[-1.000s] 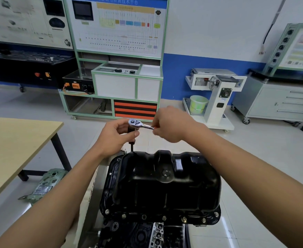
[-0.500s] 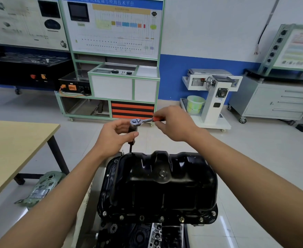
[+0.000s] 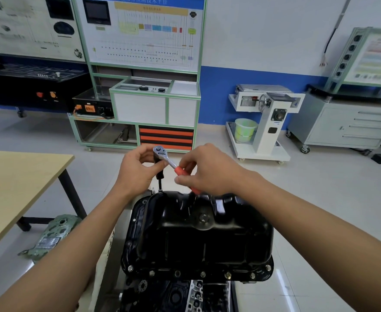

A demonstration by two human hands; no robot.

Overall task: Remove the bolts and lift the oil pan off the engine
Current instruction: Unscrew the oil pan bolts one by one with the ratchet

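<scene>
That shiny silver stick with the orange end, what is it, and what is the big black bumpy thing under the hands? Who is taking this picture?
The picture comes from a camera worn on a person's head, so you look down at their own two arms.

The silver stick is a ratchet wrench, a tool for turning bolts. The left hand steadies its round head and the black post going down from it. The right hand holds the orange handle and swings it.

The big black thing is an oil pan, a metal bowl sitting upside down on an engine. Small bolts sit along its near edge. The post reaches down to the pan's far left corner.

Beside it stands a wooden table, and a green metal part lies on the floor.
</scene>
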